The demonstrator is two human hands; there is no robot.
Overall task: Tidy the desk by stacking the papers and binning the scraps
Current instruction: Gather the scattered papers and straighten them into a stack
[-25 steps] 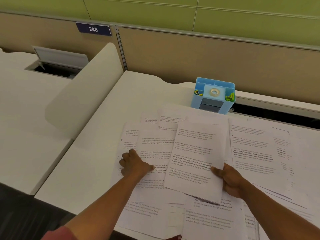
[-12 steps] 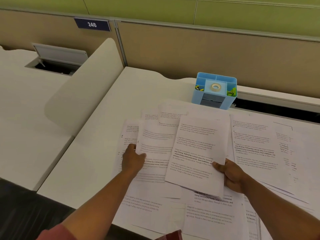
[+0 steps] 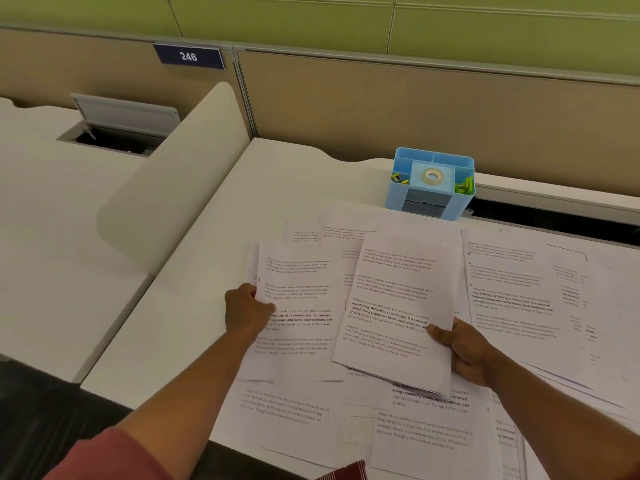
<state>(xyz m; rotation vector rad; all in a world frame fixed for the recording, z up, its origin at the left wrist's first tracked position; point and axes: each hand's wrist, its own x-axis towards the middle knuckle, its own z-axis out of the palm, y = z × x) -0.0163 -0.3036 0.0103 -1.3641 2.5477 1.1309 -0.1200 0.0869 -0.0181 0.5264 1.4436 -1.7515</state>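
Right hand [image 3: 464, 351] grips a thin stack of printed sheets [image 3: 398, 306] by its lower right edge, thumb on top, stack raised off the loose papers [image 3: 294, 410] covering the desk [image 3: 214, 216] toward its near edge. Left hand [image 3: 247, 311] pinches the left edge of a single sheet [image 3: 298, 306], just left of the stack. Blue organizer [image 3: 431, 183] stands at the desk's far edge.

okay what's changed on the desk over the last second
The left hand went from resting flat on a sheet to pinching its left edge and lifting it. The right hand keeps its grip on the held stack. The blue organizer stayed put.
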